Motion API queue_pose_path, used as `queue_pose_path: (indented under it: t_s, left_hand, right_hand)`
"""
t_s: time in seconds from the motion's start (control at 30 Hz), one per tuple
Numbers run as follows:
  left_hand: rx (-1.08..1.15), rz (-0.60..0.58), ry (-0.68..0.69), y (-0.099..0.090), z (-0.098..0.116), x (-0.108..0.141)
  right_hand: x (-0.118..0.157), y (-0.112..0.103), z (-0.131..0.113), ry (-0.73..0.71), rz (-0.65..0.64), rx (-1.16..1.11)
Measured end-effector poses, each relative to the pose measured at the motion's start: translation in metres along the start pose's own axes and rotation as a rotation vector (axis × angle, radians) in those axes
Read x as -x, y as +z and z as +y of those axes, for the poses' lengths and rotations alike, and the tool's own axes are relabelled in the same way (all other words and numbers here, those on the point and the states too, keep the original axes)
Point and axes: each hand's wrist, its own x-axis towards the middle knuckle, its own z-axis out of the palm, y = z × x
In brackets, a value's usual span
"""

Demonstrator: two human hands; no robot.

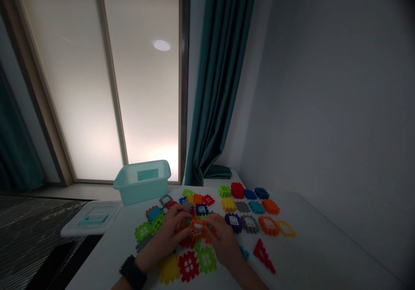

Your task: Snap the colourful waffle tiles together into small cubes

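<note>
My left hand [173, 229], with a dark watch on the wrist, and my right hand [222, 238] meet over a loose pile of plastic building tiles. Between them both hands pinch an orange window tile [197, 226]; my fingers partly cover it. Close below lie a yellow tile [169, 269], a red window tile [188, 266] and a lime green window tile [206, 259]. A purple window tile [201, 210] is just beyond my fingertips. Left of my left hand rests another green window tile [143, 231]. Some tiles under my hands are hidden.
Right of the pile, small stacks sorted by colour stand in rows, among them a red stack [237, 190] and an orange window stack [269, 225]. A red triangular piece [264, 256] lies nearer. At the back left are a teal bin [144, 190] and its lid [92, 218].
</note>
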Motion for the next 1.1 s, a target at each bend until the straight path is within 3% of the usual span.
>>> queue_pose_path:
  t_s: [0.13,0.3,0.43,0.8,0.93,1.1]
  left_hand:
    - [-0.167,0.034,0.095,0.003,-0.004,0.003]
    - [-0.245,0.067,0.164,0.007,-0.006,0.003]
    - [-0.223,0.075,0.160,0.004,-0.002,0.002]
    - [-0.137,0.036,0.097,0.001,0.000,0.001]
    - [-0.156,0.023,0.101,0.002,0.000,0.002]
    - [-0.170,0.009,0.105,0.002,0.004,0.002]
  right_hand:
    - [-0.003,0.003,0.003,0.400,-0.007,-0.270]
    - [-0.008,0.004,0.002,0.553,-0.037,-0.581]
    - [-0.009,0.003,-0.006,0.595,-0.082,-0.728]
    - [-0.013,-0.008,-0.018,0.639,-0.142,-0.746]
    - [-0.013,-0.007,-0.015,0.576,-0.167,-0.648]
    - [-0.009,-0.004,-0.011,0.438,-0.118,-0.350]
